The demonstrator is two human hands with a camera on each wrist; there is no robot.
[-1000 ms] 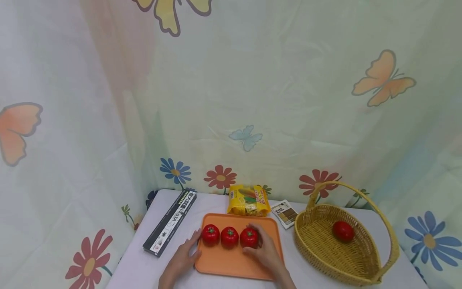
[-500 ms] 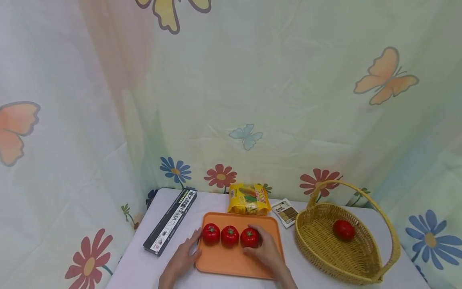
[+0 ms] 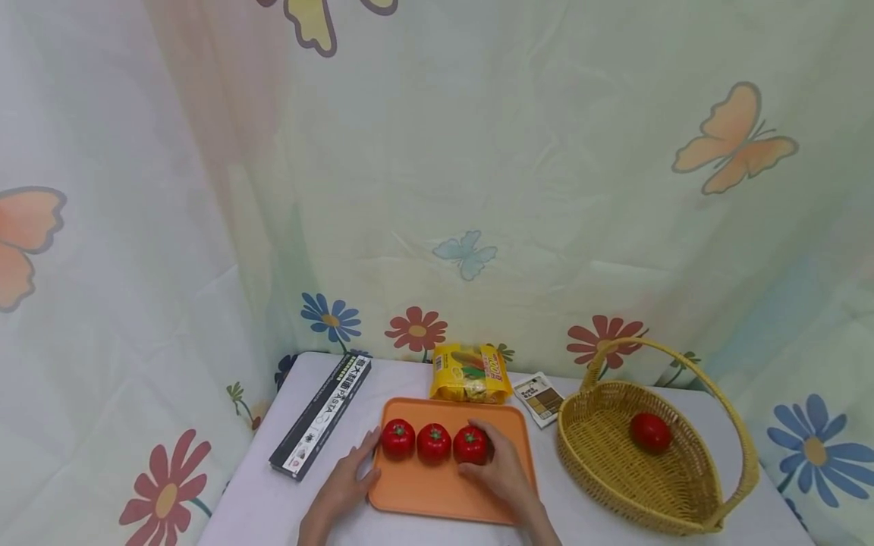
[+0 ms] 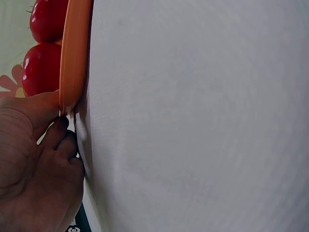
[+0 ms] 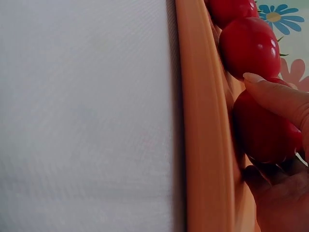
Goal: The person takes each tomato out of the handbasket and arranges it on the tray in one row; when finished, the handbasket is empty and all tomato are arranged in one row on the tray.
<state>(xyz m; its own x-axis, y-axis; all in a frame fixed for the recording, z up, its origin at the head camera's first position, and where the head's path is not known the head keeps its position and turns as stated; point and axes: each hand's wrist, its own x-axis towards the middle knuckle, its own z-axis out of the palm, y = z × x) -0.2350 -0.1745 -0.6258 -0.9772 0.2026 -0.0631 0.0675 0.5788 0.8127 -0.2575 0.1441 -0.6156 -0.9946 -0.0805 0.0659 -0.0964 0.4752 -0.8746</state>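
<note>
Three red tomatoes with green stem tops stand in a row on an orange tray (image 3: 437, 497): the left tomato (image 3: 398, 439), the middle tomato (image 3: 433, 444) and the right tomato (image 3: 470, 445). My left hand (image 3: 344, 481) holds the tray's left edge; in the left wrist view its thumb lies over the orange rim (image 4: 75, 53), with curled fingers outside and below. Around the right tomato, my right hand (image 3: 504, 472) curls its thumb and fingers. The right wrist view shows this tomato (image 5: 265, 130) on the tray, the thumb on its near side toward the middle tomato (image 5: 250, 48).
A wicker basket (image 3: 594, 485) with a tall handle stands at the right, with one red tomato (image 3: 651, 433) inside. Behind the tray lie a yellow food packet (image 3: 470, 373) and a small white-brown sachet (image 3: 539, 400). A black-and-white pasta box (image 3: 321, 417) lies left.
The head view has tilted very slightly, so the whole table sits a few pixels higher. Both hands keep their holds, and the tomatoes and tray stay in place.
</note>
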